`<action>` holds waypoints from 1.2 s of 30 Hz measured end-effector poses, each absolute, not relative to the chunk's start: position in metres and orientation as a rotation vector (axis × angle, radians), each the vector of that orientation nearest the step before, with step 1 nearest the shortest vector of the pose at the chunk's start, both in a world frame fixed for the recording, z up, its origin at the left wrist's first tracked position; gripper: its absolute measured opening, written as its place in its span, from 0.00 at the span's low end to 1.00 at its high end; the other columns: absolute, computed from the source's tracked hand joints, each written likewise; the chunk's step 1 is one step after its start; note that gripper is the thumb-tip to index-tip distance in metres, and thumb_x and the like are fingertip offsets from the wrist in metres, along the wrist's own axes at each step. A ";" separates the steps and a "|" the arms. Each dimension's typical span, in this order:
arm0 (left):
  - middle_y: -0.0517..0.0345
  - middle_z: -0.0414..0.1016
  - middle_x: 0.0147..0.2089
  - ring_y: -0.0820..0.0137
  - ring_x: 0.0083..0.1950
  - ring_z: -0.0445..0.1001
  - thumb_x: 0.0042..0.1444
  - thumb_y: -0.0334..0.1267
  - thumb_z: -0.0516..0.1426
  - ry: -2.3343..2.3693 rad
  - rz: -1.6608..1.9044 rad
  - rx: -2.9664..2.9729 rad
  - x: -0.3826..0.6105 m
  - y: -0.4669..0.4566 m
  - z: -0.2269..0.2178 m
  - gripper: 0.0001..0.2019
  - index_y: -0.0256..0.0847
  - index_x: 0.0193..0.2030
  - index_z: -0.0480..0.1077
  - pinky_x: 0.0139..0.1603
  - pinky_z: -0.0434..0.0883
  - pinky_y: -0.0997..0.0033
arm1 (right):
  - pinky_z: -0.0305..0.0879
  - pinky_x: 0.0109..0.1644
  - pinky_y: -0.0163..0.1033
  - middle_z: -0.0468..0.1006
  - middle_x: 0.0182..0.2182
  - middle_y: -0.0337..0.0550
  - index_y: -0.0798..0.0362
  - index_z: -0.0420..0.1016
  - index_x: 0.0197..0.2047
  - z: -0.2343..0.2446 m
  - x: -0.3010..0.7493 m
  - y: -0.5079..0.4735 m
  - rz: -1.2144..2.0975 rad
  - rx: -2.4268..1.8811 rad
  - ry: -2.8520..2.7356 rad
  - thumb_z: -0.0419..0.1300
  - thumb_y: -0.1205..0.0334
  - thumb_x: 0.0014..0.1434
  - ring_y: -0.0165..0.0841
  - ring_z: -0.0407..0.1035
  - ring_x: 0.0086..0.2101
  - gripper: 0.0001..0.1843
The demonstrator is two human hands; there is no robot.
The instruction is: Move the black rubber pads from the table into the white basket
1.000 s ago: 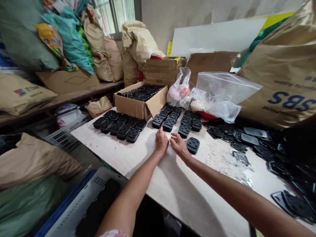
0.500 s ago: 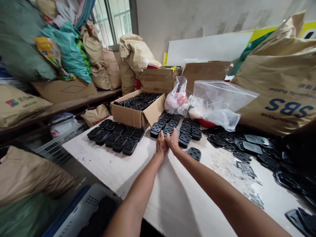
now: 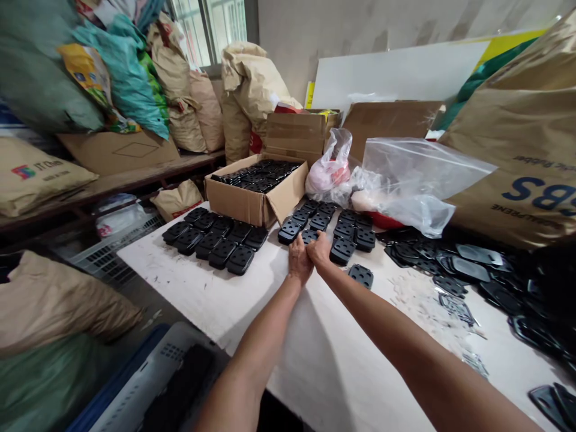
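Field check from the head camera. I have the left hand [image 3: 300, 260] and right hand [image 3: 319, 249] side by side, touching, at the near end of the middle block of black plastic socket plates [image 3: 326, 223]. Fingers are straight and close together, with no plate lifted; whether the fingertips press the nearest plate, I cannot tell. Both forearms reach in from the bottom of the view.

Count: ten plates in the left block [image 3: 209, 240], two rows of five, and roughly a dozen in the middle block. One loose plate [image 3: 360, 276] lies just right of the hands. The cardboard box [image 3: 254, 192] behind them holds more, too many to count from here. A heap of black pieces [image 3: 472, 270] sits at far right.

Room: the white table [image 3: 216, 306] is bare in front of the left block and under both forearms — good space there. The gap between the blocks is narrow. A blue-rimmed plastic crate [image 3: 148, 384] sits below the near edge.
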State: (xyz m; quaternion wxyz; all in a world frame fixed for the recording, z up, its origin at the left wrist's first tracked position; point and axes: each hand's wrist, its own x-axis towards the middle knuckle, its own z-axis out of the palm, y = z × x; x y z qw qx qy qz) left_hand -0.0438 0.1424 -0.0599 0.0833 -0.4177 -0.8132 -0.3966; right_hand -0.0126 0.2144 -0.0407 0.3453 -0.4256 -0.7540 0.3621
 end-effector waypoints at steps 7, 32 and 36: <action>0.35 0.73 0.52 0.55 0.53 0.72 0.60 0.34 0.52 -2.391 -1.280 -0.941 0.005 0.063 -0.071 0.23 0.29 0.61 0.60 0.55 0.69 0.54 | 0.69 0.48 0.45 0.80 0.42 0.54 0.60 0.68 0.59 -0.038 0.027 0.139 1.067 -1.099 -2.104 0.54 0.68 0.57 0.42 0.74 0.41 0.26; 0.39 0.77 0.45 0.55 0.49 0.76 0.61 0.37 0.54 -2.807 -1.233 -0.534 0.062 -0.086 -0.028 0.14 0.31 0.50 0.70 0.55 0.70 0.55 | 0.71 0.46 0.42 0.81 0.43 0.55 0.61 0.73 0.56 -0.025 0.082 0.047 1.634 -0.692 -2.336 0.58 0.60 0.54 0.39 0.75 0.41 0.26; 0.41 0.78 0.43 0.56 0.48 0.76 0.61 0.37 0.55 -2.795 -1.255 -0.510 0.062 -0.088 -0.030 0.12 0.32 0.48 0.71 0.55 0.70 0.56 | 0.71 0.48 0.44 0.81 0.44 0.55 0.61 0.74 0.55 -0.029 0.084 0.039 1.522 -0.681 -2.362 0.56 0.61 0.55 0.40 0.75 0.43 0.26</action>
